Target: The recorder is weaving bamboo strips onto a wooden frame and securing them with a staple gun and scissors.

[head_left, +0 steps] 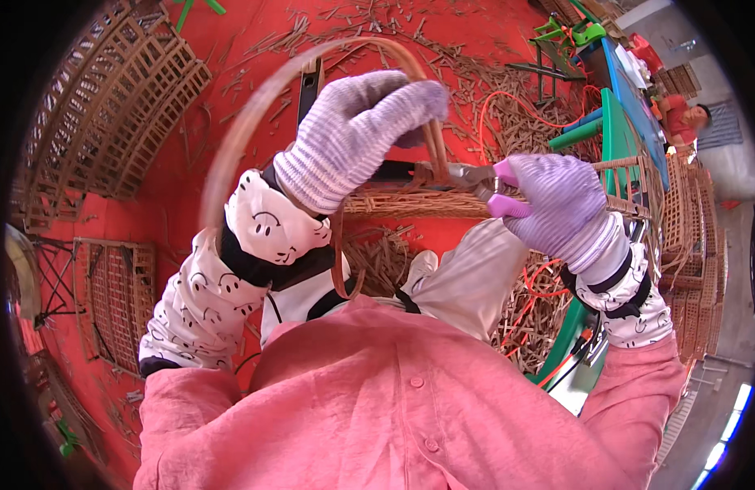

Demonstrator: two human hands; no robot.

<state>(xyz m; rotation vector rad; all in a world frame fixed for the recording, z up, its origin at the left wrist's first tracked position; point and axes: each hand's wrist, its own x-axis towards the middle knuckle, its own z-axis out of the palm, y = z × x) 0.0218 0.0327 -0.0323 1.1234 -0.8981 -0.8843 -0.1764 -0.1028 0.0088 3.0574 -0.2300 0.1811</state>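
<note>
Red floor extends beneath the woven piece, strewn with cane scraps. Stacked lattice panels stand well left of the woven piece. The woven piece itself lies crosswise before the person. A cane strip, partly blurred, arches above it. Left hand, gloved, above the woven piece: fingers bent at the strip; cannot tell whether they pinch it. Right hand, at its right end, grips purple-handled pliers.

A single head-worn fisheye view looks steeply down from close above the wearer's pink shirt, facing forward across the red floor.
</note>
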